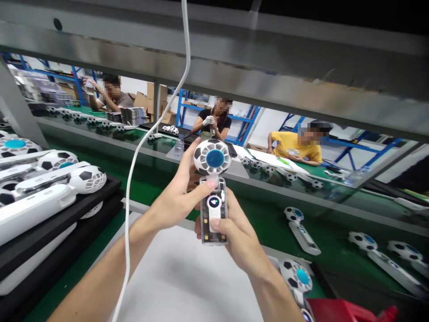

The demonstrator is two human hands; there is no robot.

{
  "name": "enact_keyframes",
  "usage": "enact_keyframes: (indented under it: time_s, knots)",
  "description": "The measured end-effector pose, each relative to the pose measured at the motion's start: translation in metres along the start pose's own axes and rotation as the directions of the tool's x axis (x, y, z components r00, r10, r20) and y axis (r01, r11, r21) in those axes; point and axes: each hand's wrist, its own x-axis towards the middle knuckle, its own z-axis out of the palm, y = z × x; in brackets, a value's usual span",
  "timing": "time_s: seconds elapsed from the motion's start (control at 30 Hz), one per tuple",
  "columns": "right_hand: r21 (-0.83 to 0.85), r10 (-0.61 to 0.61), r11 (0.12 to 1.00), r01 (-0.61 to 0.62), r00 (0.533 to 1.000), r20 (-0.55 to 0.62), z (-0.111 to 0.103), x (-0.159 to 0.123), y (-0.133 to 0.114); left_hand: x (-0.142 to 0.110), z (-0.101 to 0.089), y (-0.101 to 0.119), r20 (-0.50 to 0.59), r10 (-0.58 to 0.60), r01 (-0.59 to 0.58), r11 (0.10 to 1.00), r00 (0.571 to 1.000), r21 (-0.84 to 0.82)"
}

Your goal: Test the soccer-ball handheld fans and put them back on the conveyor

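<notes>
A handheld fan (215, 158) is held up in front of me, its round head patterned like a football with a blue centre. Its clear-cased handle shows a small lit round display. My left hand (181, 194) grips it around the neck, thumb across the joint below the head. Lower down, my right hand (234, 226) wraps the handle, with its thumb pressing the front below the display. Some fingers of both hands are hidden behind the fan. Below lies a white sheet (167, 273) on the green bench.
Stacked black trays (97, 205) of similar fans stand at left. More fans (303, 232) lie at right, near a red object (345, 311). A white cable (134, 165) hangs across my left side. Beyond a metal beam (214, 67), several people work at another bench.
</notes>
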Motion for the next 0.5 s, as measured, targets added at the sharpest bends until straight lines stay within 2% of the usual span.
enact_keyframes:
  time_s: [0.3, 0.4, 0.5]
  knots:
    - [0.018, 0.024, 1.000, -0.023, 0.999, -0.030, -0.0017, 0.0051, 0.0028, 0.0025, 0.0026, 0.0014, -0.020, -0.145, 0.144, 0.989, 0.989, -0.022]
    - [0.017, -0.007, 1.000, 0.008, 0.999, -0.032, -0.0011, 0.0057, 0.0044, 0.0024, 0.0028, 0.0037, -0.018, -0.147, 0.147, 0.989, 0.989, -0.014]
    - [0.057, -0.064, 0.996, 0.069, 0.995, -0.083, 0.0022, 0.0069, 0.0054, 0.0012, 0.0024, 0.0048, 0.026, -0.106, 0.106, 0.994, 0.994, 0.007]
